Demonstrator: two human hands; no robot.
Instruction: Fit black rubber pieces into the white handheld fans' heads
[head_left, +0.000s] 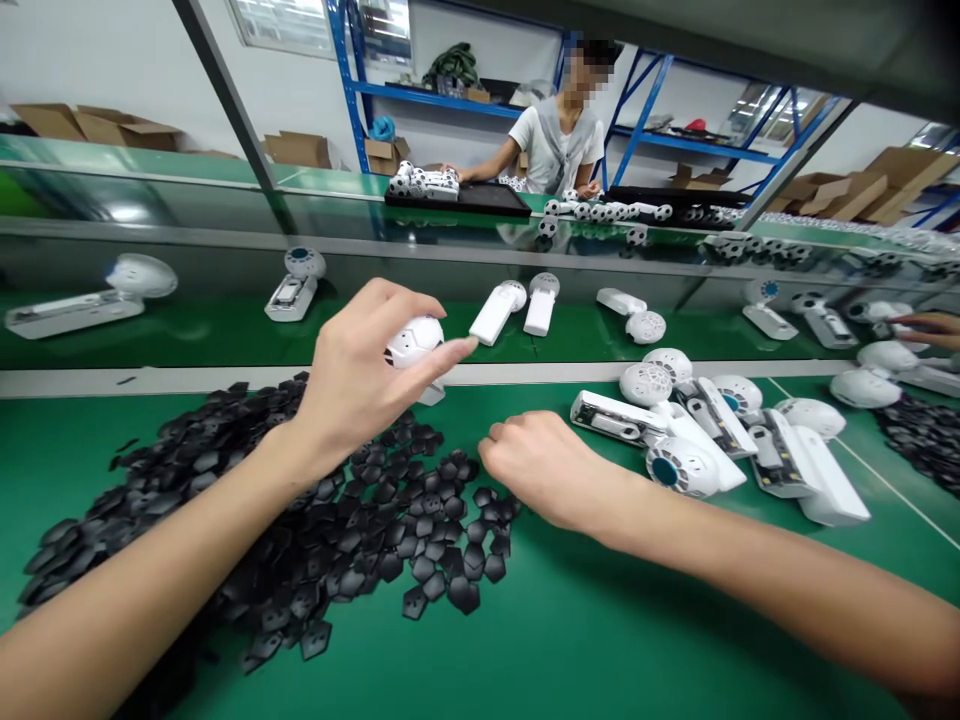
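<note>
My left hand (375, 365) grips a white plastic device by its ball-shaped head (415, 342), thumb and fingers around it. The head has a football-like panel pattern, and a bit of its white body (431, 392) shows below the thumb. Over the right edge of a heap of black pentagon pieces (352, 530) is my right hand (544, 465), its fingers curled closed. Whatever those fingers hold, if anything, is hidden. To the right of it lies a group of similar white devices (705, 430), several with open handles showing inner parts.
More white devices lie along the green belt (217, 340) behind a pale strip (525, 373). Another person's hand (930, 328) reaches in at the right, near a second black heap (922, 440). Across the bench a person (559, 145) works beside a black tray (487, 200).
</note>
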